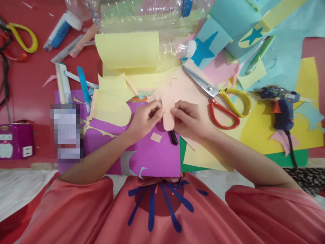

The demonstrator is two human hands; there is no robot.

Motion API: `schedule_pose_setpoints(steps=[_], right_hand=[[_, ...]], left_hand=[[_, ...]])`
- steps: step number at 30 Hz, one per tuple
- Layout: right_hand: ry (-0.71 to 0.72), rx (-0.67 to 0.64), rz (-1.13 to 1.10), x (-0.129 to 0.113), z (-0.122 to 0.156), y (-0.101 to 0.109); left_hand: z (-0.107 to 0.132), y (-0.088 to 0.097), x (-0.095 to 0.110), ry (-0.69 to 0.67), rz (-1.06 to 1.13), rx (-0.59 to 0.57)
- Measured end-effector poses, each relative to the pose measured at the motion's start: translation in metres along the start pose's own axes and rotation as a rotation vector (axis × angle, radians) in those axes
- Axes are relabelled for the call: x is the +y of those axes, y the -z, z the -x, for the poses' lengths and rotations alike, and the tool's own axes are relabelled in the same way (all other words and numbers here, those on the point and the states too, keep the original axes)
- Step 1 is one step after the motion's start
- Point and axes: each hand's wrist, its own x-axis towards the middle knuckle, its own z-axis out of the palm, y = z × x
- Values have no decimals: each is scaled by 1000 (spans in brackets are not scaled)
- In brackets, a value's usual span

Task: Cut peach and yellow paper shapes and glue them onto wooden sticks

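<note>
My left hand [146,118] and my right hand [186,118] meet over a purple sheet [142,152]. Both pinch a peach paper cut-out [169,105] between thumb and fingers. A small silvery thing shows at my left fingertips; I cannot make out what it is. A black pen [174,137] lies under my right hand. A small peach scrap [155,137] rests on the purple sheet below my left hand.
Red-and-yellow scissors [220,101] lie right of my hands. A blue glue gun [281,105] sits at far right on yellow paper. Clear plastic bottles [142,13] and a yellow paper roll [127,49] lie behind. Another pair of scissors [20,37], a blue cutter [83,86] and a purple box [15,140] are at left.
</note>
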Motion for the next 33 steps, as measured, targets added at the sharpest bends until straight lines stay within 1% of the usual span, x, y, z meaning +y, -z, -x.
schedule_pose_setpoints(steps=[5,7,10,13,14,15,16,18,19,21,24,27,31,33], right_hand=[[38,13,-47,3,-1,2],[45,-3,-30,3,0,3],[16,-36,23,5,2,1],[17,7,80,6,3,0],[42,33,99,7,3,0],[83,47,112,7,2,0],[140,46,119,7,2,1],[263,-9,115,7,1,2],[315,-46,110,6,1,3],[373,-102,113,5,0,5],[410,-124,128,4,1,6],[400,-103,125,4,2,5],[276,-75,70,9,5,1],[262,-61,62,12,6,-1]], left_hand=[[-1,0,1,3,0,28],[-1,0,1,3,11,30],[0,-1,0,0,21,34],[3,-1,-1,-26,22,89],[4,-1,-1,-50,13,90],[5,-1,0,-80,3,61],[6,-1,1,-106,-5,4],[6,0,2,-117,10,-122],[6,0,3,-107,27,-160],[5,0,2,-71,59,-167],[3,0,1,-16,114,-114],[1,1,1,39,169,-70],[-1,2,2,133,266,-71],[-2,2,3,118,244,-37]])
